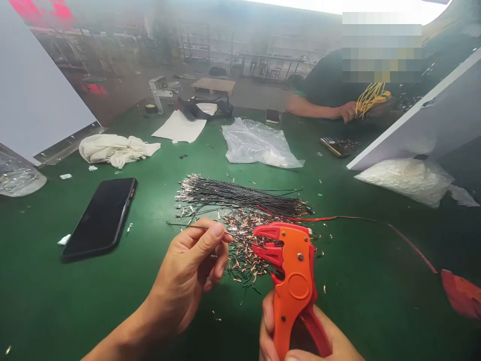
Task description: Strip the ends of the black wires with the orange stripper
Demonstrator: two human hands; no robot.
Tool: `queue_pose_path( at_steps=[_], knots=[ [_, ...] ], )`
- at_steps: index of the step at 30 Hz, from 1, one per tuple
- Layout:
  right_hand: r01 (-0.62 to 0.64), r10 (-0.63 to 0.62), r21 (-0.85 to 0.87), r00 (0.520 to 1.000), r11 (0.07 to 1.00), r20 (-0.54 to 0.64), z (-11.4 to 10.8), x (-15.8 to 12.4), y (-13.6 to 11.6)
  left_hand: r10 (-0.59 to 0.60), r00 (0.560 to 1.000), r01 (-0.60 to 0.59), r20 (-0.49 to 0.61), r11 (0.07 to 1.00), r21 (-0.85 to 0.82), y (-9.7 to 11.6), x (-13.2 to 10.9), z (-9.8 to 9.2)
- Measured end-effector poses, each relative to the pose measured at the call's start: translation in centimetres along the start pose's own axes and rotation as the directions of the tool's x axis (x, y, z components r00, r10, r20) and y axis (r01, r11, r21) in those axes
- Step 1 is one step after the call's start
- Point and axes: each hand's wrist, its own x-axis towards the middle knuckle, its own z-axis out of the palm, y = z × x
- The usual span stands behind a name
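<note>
My left hand (199, 260) pinches a thin black wire (188, 226) between thumb and fingers. One end of the wire points left, and the other runs right toward the jaws of an orange and red wire stripper (295, 281). Around the stripper's handles my right hand (300, 336) is wrapped, partly cut off by the lower edge. The jaws look apart; whether the wire tip sits between them I cannot tell. Just behind lies a bundle of black wires (240, 193) with metal ends. Under the jaws is a scatter of copper and black offcuts (244, 250).
A black phone (100, 218) lies at the left, a white cloth (116, 148) behind it. Farther back are a clear plastic bag (259, 143) and white paper (179, 126). A red strip (323, 218) runs right. Across the table a person's hand (349, 111) holds yellow wires (370, 100).
</note>
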Motion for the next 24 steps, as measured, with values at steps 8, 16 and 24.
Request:
queue_pose_path(
  at_steps=[8,16,24],
  knots=[
    [0.122,-0.146,0.158,0.978,0.980,0.152,-0.9,0.5,1.6,0.043,0.998,-0.040,-0.051,0.997,0.060,-0.1,-0.1,-0.2],
    [0.041,-0.046,0.126,0.998,0.991,0.042,0.0,0.2,-0.4,0.139,0.990,-0.142,0.027,0.982,0.127,-0.2,-0.2,-0.7],
    [0.119,-0.109,0.053,0.980,0.991,-0.167,-0.4,0.5,-0.1,0.193,0.972,-0.221,0.132,0.942,0.253,-0.2,-0.3,-1.0]
  ],
)
